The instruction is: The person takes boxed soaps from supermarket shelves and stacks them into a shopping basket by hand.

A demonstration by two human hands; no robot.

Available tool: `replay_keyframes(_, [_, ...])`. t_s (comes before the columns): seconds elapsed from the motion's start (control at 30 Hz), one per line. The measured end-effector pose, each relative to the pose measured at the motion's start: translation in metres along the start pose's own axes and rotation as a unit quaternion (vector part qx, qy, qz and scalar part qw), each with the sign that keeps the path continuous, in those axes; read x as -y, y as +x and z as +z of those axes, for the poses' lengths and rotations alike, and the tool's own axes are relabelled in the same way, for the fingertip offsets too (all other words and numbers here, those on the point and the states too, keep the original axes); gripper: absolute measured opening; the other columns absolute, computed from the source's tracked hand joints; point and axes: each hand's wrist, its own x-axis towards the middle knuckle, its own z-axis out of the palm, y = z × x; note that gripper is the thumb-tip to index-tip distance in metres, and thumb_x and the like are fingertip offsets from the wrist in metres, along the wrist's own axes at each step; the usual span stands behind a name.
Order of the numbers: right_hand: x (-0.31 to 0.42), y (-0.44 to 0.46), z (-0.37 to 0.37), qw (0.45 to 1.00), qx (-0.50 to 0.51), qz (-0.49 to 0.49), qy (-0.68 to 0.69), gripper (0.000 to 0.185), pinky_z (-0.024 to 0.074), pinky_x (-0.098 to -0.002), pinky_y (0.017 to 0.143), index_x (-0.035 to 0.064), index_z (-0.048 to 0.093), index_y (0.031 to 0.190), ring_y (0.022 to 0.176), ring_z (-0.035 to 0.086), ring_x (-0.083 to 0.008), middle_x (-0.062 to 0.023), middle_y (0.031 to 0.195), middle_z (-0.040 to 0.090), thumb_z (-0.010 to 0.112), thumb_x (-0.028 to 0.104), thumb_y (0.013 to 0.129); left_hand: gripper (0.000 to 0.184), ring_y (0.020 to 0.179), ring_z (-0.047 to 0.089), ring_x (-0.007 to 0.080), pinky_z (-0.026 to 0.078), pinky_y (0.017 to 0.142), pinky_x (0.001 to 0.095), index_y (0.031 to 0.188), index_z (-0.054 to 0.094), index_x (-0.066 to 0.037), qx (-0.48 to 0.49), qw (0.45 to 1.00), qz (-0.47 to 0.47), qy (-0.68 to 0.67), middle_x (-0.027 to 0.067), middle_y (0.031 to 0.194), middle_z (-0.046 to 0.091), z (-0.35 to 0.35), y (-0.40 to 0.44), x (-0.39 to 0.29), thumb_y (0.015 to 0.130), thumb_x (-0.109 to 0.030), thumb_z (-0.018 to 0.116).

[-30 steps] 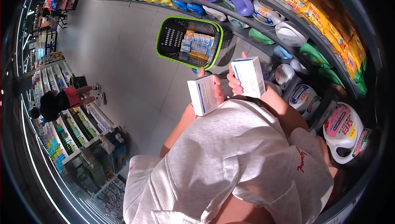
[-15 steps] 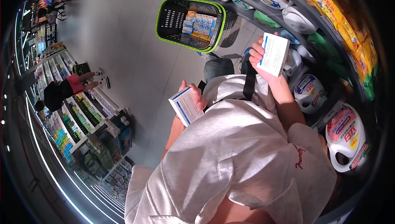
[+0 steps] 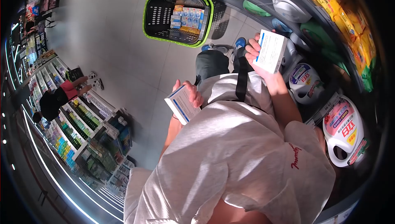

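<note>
My left hand (image 3: pixel 192 95) is closed around a white box with a blue stripe (image 3: pixel 181 105), held near my waist. Fine print covers the face of the box turned up to me. In my right hand (image 3: pixel 253 51) is another white box with a blue stripe and small print (image 3: pixel 271 53), raised in front of the shelf. Its fingers wrap over the left edge of that box. Beyond my feet, a black shopping basket with a green rim (image 3: pixel 145 22) stands on the floor, with several small blue, white and orange packs (image 3: pixel 191 17) inside.
Shelves on my right hold white detergent jugs (image 3: pixel 345 127) and yellow bags (image 3: pixel 343 18). My shoes (image 3: pixel 240 43) are on the grey tiled floor (image 3: pixel 119 30). Across the aisle, a person in a black top (image 3: pixel 51 100) is beside product shelves (image 3: pixel 78 121).
The basket and shelves have shifted slightly left in view, and more of my shoes shows. Both hands keep hold of their boxes, with little movement.
</note>
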Motion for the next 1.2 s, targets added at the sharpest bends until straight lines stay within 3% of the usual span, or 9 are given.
replay_keyframes(0.17, [-0.001, 0.008, 0.0, 1.0, 0.004, 0.018, 0.011, 0.057, 0.037, -0.0256, 0.055, 0.0047, 0.057, 0.092, 0.059, 0.039, -0.0135, -0.0017, 0.067, 0.044, 0.039, 0.059, 0.091, 0.053, 0.045, 0.048, 0.0218, 0.038, 0.045, 0.0322, 0.085, 0.055, -0.006, -0.033, 0.998, 0.047, -0.017, 0.0072, 0.054, 0.045, 0.005, 0.001, 0.005, 0.1, -0.04, 0.018])
replay_keyframes(0.23, [0.0, 0.01, 0.004, 0.999, 0.035, 0.017, -0.002, 0.049, 0.0364, -0.0264, 0.056, 0.0035, 0.052, 0.093, 0.061, 0.038, -0.0136, -0.0032, 0.07, 0.04, 0.04, 0.051, 0.094, 0.052, 0.045, 0.048, 0.0215, 0.038, 0.046, 0.032, 0.085, 0.055, -0.006, -0.033, 0.998, 0.044, -0.016, 0.0071, 0.054, 0.045, 0.006, 0.003, 0.006, 0.1, -0.041, 0.019])
replay_keyframes(0.37, [0.004, 0.011, 0.003, 0.999, 0.032, 0.02, -0.011, 0.049, 0.036, -0.0263, 0.056, 0.0034, 0.052, 0.093, 0.061, 0.038, -0.0136, -0.0032, 0.069, 0.04, 0.039, 0.051, 0.094, 0.052, 0.046, 0.048, 0.0212, 0.038, 0.046, 0.032, 0.085, 0.055, -0.006, -0.036, 0.998, 0.03, -0.029, 0.007, 0.054, 0.045, 0.003, 0.01, 0.009, 0.1, -0.041, 0.02])
replay_keyframes(0.43, [0.007, 0.011, -0.001, 1.0, 0.017, 0.017, -0.006, 0.058, 0.0372, -0.026, 0.055, 0.0034, 0.057, 0.094, 0.06, 0.039, -0.014, -0.0024, 0.068, 0.044, 0.039, 0.058, 0.092, 0.051, 0.047, 0.048, 0.021, 0.039, 0.047, 0.032, 0.085, 0.055, -0.006, -0.034, 0.999, 0.033, -0.022, 0.0071, 0.054, 0.044, 0.005, 0.011, 0.009, 0.1, -0.041, 0.02])
replay_keyframes(0.83, [0.007, 0.011, -0.003, 1.0, -0.003, 0.017, 0.009, 0.052, 0.035, -0.0268, 0.056, 0.0029, 0.051, 0.094, 0.061, 0.036, -0.014, -0.0037, 0.069, 0.039, 0.038, 0.053, 0.094, 0.051, 0.048, 0.048, 0.0209, 0.041, 0.048, 0.0323, 0.083, 0.055, -0.005, -0.078, 0.996, 0.025, -0.028, 0.0072, 0.054, 0.044, 0.012, 0.009, 0.008, 0.099, -0.042, 0.024])
replay_keyframes(1.2, [-0.002, 0.013, -0.003, 1.0, 0.012, 0.018, -0.016, 0.058, 0.0375, -0.0258, 0.055, 0.0029, 0.056, 0.095, 0.061, 0.04, -0.0137, -0.003, 0.069, 0.044, 0.037, 0.057, 0.092, 0.05, 0.048, 0.049, 0.0208, 0.041, 0.048, 0.0324, 0.084, 0.055, -0.005, -0.065, 0.997, 0.033, -0.031, 0.0074, 0.054, 0.044, 0.004, 0.002, 0.005, 0.099, -0.041, 0.023])
